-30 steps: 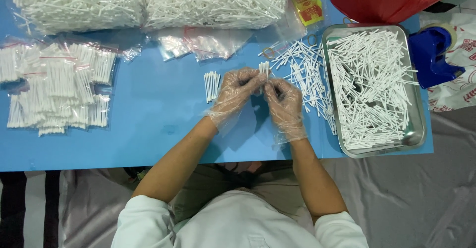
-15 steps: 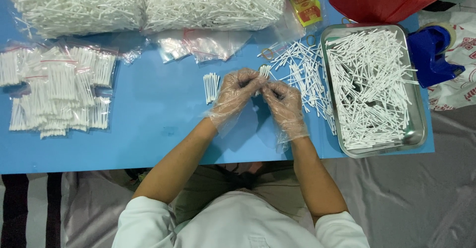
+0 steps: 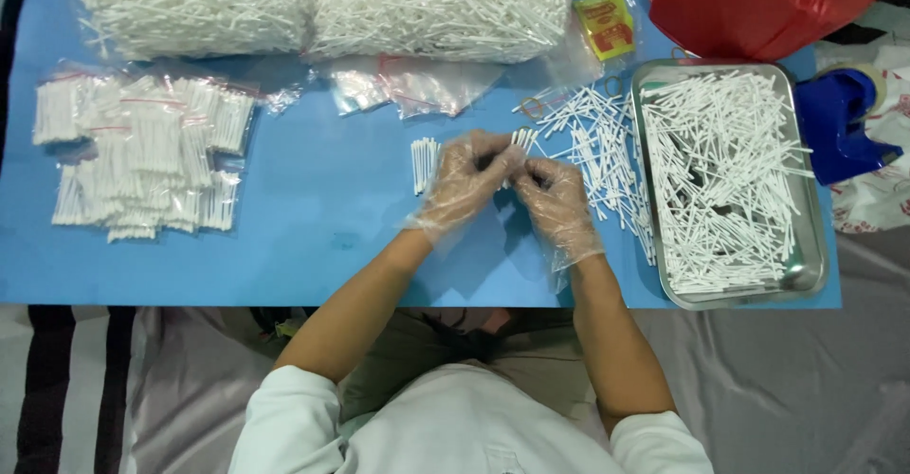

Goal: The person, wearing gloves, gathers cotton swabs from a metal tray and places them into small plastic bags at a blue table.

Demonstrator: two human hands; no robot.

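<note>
Both my hands wear thin clear plastic gloves and meet over the blue table point(image 3: 313, 237). My left hand point(image 3: 469, 175) pinches a small bundle of white sticks point(image 3: 522, 137), its tips poking up past the fingers. My right hand point(image 3: 555, 199) is closed on the same bundle from the right, fingertips touching the left hand. A small aligned row of white sticks point(image 3: 423, 163) lies on the table just left of my left hand. A loose heap of white sticks point(image 3: 602, 152) spreads just right of my right hand.
A metal tray point(image 3: 806, 275) full of white sticks sits at right. Packed clear bags of sticks point(image 3: 142, 152) lie at left, two big bags of sticks point(image 3: 436, 5) at the back. Red bag point(image 3: 758, 0), blue tape dispenser point(image 3: 839, 123), small yellow packet point(image 3: 607, 24).
The hands stay in nearly the same spot, fingers shifting slightly around the small bundle. Nothing else on the table has moved.
</note>
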